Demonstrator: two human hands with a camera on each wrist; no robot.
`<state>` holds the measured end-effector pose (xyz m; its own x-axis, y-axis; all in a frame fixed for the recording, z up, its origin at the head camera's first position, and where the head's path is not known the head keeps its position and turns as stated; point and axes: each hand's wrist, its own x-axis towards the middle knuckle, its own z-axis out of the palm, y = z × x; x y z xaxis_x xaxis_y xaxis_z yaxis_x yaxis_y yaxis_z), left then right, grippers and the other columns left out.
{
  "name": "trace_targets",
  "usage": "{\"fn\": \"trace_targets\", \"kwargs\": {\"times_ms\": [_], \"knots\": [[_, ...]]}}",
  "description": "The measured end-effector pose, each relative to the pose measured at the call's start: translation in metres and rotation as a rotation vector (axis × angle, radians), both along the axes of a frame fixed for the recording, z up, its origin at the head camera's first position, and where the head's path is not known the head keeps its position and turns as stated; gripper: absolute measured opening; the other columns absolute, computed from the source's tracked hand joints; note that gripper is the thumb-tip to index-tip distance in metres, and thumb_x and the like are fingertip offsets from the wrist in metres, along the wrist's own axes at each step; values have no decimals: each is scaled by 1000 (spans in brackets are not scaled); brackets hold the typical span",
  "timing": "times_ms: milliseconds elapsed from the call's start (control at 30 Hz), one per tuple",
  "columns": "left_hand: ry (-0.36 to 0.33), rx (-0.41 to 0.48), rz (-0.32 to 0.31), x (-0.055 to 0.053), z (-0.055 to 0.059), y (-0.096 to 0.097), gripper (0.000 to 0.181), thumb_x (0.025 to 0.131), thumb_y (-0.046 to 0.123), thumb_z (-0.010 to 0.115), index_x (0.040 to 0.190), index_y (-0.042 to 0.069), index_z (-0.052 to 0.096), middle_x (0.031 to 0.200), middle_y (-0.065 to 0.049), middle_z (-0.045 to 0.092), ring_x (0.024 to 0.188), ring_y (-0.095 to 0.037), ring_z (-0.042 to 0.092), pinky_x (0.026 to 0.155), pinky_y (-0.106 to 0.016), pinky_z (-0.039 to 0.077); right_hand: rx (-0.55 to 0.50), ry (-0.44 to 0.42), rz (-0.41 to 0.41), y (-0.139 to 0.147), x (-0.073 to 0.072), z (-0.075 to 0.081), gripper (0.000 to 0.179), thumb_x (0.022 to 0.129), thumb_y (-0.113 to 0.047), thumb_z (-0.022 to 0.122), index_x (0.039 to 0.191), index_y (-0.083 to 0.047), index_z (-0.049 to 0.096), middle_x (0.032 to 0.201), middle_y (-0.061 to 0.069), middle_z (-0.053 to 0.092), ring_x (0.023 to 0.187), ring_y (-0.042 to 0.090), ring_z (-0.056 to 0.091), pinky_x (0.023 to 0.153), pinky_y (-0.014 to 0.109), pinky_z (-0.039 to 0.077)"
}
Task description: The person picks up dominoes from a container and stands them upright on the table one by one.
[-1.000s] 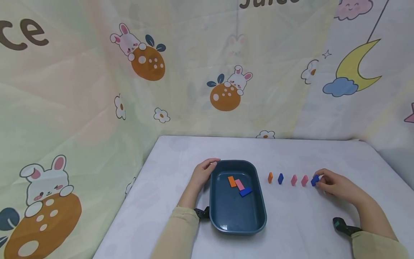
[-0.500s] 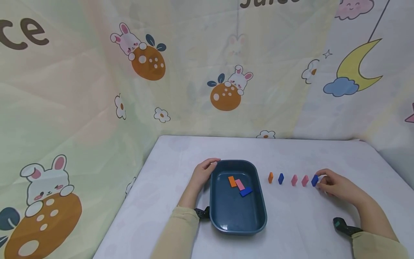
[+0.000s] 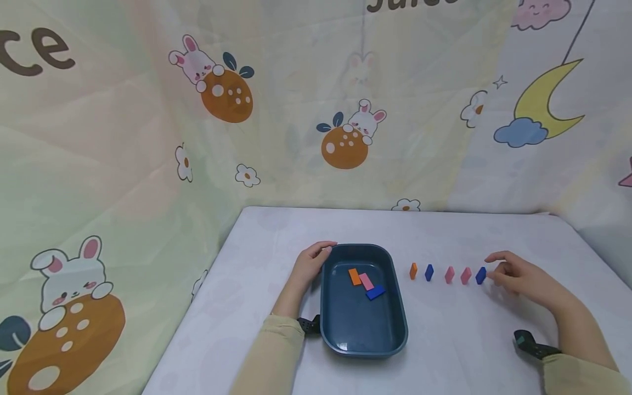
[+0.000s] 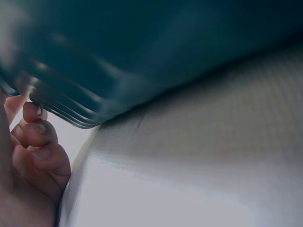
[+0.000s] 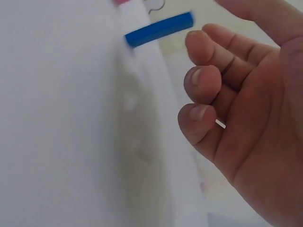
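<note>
The right hand [image 3: 515, 276] hovers just right of a blue domino [image 3: 481, 275] that stands upright on the worktop [image 3: 444, 340]. Its fingers are loosely curled and a little spread, holding nothing; the right wrist view shows a clear gap between the fingertips [image 5: 201, 78] and the blue domino [image 5: 159, 29]. This domino is the rightmost of a row of five standing pieces. Going left from it come a pink domino [image 3: 466, 275], a second pink domino [image 3: 449, 274], another blue domino [image 3: 429, 272] and an orange domino [image 3: 413, 270], each set apart from its neighbour.

The left hand [image 3: 310, 263] rests on the far left corner of a dark blue tray [image 3: 362, 343], which sits left of the row, near the middle of the worktop. Its fingers curl over the rim there; the left wrist view shows the bent fingers [image 4: 40, 139] tucked against the tray's outer wall [image 4: 142, 61]. Inside the tray, toward its far end, three pieces lie flat and close together: an orange tile [image 3: 354, 276], a pink tile [image 3: 366, 281] just right of it, and a blue tile [image 3: 375, 293] nearer and slightly right.

A black strap [image 3: 535, 344] shows at the right wrist, above a beige sleeve [image 3: 577, 378]. A curtain printed with rabbits [image 3: 207, 82] hangs behind the worktop and along its left side.
</note>
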<state>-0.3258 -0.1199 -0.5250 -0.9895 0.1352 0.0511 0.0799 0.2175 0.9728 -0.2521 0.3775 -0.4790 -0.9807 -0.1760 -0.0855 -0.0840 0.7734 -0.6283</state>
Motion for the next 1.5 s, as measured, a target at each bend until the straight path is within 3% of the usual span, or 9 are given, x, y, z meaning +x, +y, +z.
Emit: {"fn": "trace_targets", "kwargs": {"times_ms": [233, 367, 500, 733, 933, 1100, 1367, 1500], "knots": [[16, -11, -20, -1, -1, 3, 30, 95, 47, 60, 119, 30, 71, 113, 1, 73, 94, -15, 61, 76, -29, 48, -16, 81, 77, -36, 2, 39, 41, 101, -37, 56, 134, -15, 45, 86, 9, 58, 73, 17, 52, 62, 30, 43], [6, -23, -6, -1, 0, 2, 29, 95, 48, 60, 118, 33, 71, 113, 4, 72, 93, -16, 60, 74, -29, 48, -51, -17, 143, -82, -12, 62, 42, 99, -40, 58, 131, -17, 47, 92, 10, 62, 74, 22, 65, 65, 35, 52], [5, -31, 4, -1, 1, 1, 28, 95, 48, 60, 118, 34, 71, 115, 5, 72, 94, -17, 61, 74, -29, 49, -77, -132, 210, -134, -30, 74, 43, 96, -45, 61, 129, -21, 49, 92, 10, 62, 74, 31, 65, 60, 42, 56], [17, -30, -15, -2, 0, -1, 29, 98, 41, 58, 121, 29, 70, 117, -4, 71, 90, -14, 61, 72, -28, 48, -23, -244, 367, -216, -57, 70, 29, 97, -39, 60, 117, -18, 60, 93, 9, 66, 72, 27, 66, 68, 43, 56], [31, -21, -17, -3, -1, -3, 27, 98, 39, 59, 120, 30, 70, 111, -10, 71, 75, -14, 54, 64, -27, 43, 47, -312, 336, -263, -72, 65, 30, 99, -32, 59, 117, -8, 63, 87, 11, 67, 66, 23, 65, 63, 34, 57], [25, -16, -29, -5, -1, -4, 30, 97, 44, 60, 121, 30, 70, 115, -7, 69, 80, -14, 55, 68, -28, 44, 80, -399, 293, -286, -75, 63, 32, 100, -21, 53, 124, -2, 64, 85, 15, 72, 63, 21, 67, 62, 33, 58], [50, -24, -24, -3, 2, -4, 30, 96, 45, 60, 120, 30, 70, 115, -5, 70, 84, -15, 56, 70, -28, 45, 113, -468, 304, -303, -77, 51, 28, 102, -18, 48, 104, -2, 71, 78, 14, 73, 62, 23, 70, 60, 32, 57], [54, -26, -28, -6, -2, -5, 30, 96, 46, 60, 120, 32, 70, 108, -5, 69, 75, -15, 52, 66, -27, 43, 90, -468, 333, -307, -78, 45, 28, 103, -21, 49, 103, -3, 70, 79, 14, 69, 62, 26, 69, 61, 34, 57]]}}
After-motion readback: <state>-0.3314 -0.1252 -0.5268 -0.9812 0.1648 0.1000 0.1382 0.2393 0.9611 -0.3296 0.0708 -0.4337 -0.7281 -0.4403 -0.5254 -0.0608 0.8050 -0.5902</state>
